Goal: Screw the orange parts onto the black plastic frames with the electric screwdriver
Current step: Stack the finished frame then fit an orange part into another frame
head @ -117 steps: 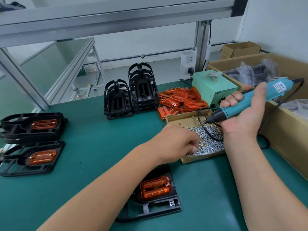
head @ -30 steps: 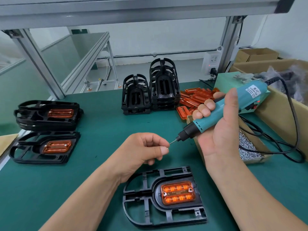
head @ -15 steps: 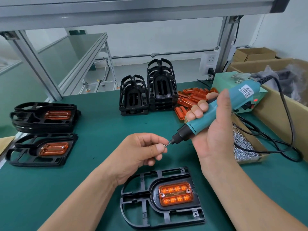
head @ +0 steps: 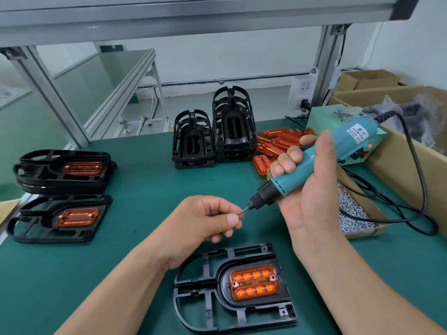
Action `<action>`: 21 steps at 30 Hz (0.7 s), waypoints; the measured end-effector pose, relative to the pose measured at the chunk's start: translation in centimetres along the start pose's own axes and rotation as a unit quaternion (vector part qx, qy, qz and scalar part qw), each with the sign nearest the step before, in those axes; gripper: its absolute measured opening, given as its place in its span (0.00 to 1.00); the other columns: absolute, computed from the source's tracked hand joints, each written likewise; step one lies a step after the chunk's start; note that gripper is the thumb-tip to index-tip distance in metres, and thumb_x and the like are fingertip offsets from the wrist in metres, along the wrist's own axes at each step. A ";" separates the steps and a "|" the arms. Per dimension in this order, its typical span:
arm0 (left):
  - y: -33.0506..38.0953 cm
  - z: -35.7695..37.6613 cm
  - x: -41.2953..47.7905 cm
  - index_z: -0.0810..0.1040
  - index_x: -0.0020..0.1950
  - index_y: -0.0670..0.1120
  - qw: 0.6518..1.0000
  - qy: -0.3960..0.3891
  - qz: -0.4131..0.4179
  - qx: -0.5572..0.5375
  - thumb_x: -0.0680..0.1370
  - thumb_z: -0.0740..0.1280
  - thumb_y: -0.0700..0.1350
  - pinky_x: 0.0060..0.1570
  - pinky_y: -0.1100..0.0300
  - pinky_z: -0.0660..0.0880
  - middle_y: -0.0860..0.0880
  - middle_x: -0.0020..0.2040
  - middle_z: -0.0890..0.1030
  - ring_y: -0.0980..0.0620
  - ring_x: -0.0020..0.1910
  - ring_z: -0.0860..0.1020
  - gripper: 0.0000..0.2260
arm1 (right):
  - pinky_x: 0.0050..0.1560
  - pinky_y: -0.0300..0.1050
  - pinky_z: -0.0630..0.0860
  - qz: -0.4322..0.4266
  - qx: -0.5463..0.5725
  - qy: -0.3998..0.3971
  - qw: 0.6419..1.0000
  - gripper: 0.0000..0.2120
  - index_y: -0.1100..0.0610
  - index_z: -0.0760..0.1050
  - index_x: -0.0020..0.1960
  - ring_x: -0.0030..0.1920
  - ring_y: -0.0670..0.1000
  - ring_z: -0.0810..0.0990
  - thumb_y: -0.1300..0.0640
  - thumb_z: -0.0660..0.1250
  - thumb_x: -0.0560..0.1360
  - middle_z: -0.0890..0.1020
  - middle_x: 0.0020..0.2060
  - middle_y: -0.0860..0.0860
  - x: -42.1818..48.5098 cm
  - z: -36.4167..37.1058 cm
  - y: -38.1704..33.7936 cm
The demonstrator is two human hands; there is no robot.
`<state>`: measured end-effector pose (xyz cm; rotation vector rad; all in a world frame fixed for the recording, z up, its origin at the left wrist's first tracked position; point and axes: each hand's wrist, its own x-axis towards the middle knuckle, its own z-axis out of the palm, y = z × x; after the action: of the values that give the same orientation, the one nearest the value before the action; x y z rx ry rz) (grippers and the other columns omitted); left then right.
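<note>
- Fingertips (head: 232, 220) of the left hand (head: 205, 221) pinch a screw (head: 240, 213) against the bit of the electric screwdriver (head: 314, 160). The right hand (head: 312, 197) grips the screwdriver round its teal barrel, tip slanted down and to the left, above the desk (head: 145, 189).
- Below the hands, at the near edge of the desk, the black frame (head: 208, 286) lies flat with an orange part (head: 254, 282) seated in its middle. Small round spots at the part's two ends may be screw heads or bare holes; I cannot tell which.
- Judged from this, the step in hand is loading the screw onto the bit, and driving it into this frame is not yet done.
- Work done shows at the left edge, where finished frames (head: 60, 218) lie in two low stacks, each top one carrying its orange part.
- Work left stands at the far middle: two stacks of bare frames (head: 212, 136), with loose orange parts (head: 278, 141) piled just beside them. A good share of the job seems to remain.
- Open mat runs between the hands and the left stacks, which gives free room on that side.
- The right side is crowded:
  - The box of screws (head: 353, 213) sits just beside the right wrist.
  - The cable (head: 420, 189) loops over that box.
  - A green power unit (head: 358, 151) and a cardboard carton (head: 399, 165) line the right edge.
- That cable could snag as the tool comes down.
</note>
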<state>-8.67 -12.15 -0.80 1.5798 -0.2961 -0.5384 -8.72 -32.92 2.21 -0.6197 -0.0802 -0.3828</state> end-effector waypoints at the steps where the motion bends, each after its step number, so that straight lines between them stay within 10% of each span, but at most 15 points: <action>1: 0.0 0.0 0.0 0.88 0.51 0.46 1.000 -0.003 0.001 0.006 0.79 0.74 0.38 0.34 0.65 0.73 0.45 0.43 0.86 0.55 0.37 0.78 0.05 | 0.39 0.42 0.74 0.000 -0.001 0.000 1.000 0.14 0.53 0.75 0.50 0.33 0.47 0.72 0.42 0.67 0.84 0.73 0.36 0.48 0.0 0.0 0.0; 21: 0.3 0.4 -0.1 0.87 0.47 0.48 1.000 -0.020 -0.013 0.016 0.83 0.69 0.43 0.34 0.66 0.73 0.47 0.43 0.84 0.56 0.36 0.75 0.08 | 0.39 0.41 0.74 -0.002 -0.014 -0.034 0.999 0.13 0.53 0.75 0.50 0.34 0.46 0.71 0.43 0.68 0.81 0.72 0.36 0.48 0.0 0.1 -0.2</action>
<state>-8.94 -12.43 -0.50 1.6076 -0.3170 -0.5887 -8.82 -32.95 2.38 -0.6600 -0.1414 -0.3675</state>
